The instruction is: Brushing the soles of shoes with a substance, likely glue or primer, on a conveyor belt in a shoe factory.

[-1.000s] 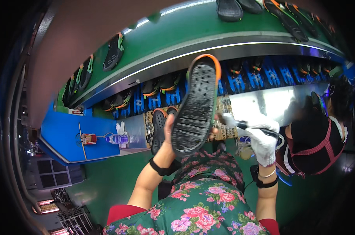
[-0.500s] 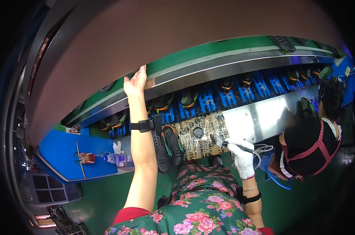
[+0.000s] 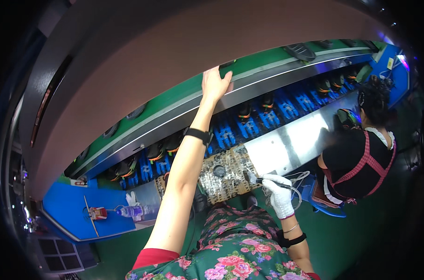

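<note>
The left hand (image 3: pixel 215 85) was stretched up to the green conveyor belt (image 3: pixel 174 100), with its fingers spread apart and flat against the belt edge. A dark shoe sole (image 3: pixel 227 64) lay on the belt just beside the fingertips, at about 1 o'clock from the hand; whether they touched it I cannot tell. The right hand (image 3: pixel 278 195), in a white glove, was closed around a thin brush tool (image 3: pixel 263 181) with a cable, and its tip pointed to 10 o'clock, over the patterned work pad (image 3: pixel 226 173). Another person in a black top and checked apron (image 3: pixel 359 161) stood at 3 o'clock, near the steel table (image 3: pixel 291 142).
</note>
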Tool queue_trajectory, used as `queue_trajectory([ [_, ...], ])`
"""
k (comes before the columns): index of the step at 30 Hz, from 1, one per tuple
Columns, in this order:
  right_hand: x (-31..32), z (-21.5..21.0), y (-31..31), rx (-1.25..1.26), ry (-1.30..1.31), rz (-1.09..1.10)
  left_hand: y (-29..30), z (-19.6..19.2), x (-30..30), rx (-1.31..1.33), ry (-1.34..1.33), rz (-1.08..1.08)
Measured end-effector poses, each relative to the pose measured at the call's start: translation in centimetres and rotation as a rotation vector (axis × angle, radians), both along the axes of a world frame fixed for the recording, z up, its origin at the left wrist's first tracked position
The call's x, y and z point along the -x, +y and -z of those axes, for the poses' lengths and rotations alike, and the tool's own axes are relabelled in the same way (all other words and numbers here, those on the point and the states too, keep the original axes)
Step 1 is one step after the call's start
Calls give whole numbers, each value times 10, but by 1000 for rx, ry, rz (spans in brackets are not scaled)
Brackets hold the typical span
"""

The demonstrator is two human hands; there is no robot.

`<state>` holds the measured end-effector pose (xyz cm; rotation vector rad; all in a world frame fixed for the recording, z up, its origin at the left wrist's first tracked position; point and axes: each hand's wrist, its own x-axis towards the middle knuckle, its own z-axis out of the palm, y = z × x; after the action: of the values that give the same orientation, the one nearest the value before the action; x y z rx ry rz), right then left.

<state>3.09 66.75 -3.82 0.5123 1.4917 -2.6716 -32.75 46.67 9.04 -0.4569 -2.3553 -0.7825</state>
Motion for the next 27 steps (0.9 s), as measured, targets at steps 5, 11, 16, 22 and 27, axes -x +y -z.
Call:
queue_trajectory([
  [5, -14, 12, 11, 18, -43, 133, 20, -4, -9, -611, -372, 121],
  [11, -15, 13, 37, 109, -66, 158, -82, -38, -132, -785, 66, 61],
  [16, 8, -24, 56, 293, 79, 164, -145, -44, -197, -1172, -31, -56],
  [22, 35, -102, 23, 179, 259, -131, -121, 20, -236, -1270, -945, -63],
  [27, 51, -117, -10, -261, 489, -298, -63, 88, -279, -1479, -1163, 84],
])
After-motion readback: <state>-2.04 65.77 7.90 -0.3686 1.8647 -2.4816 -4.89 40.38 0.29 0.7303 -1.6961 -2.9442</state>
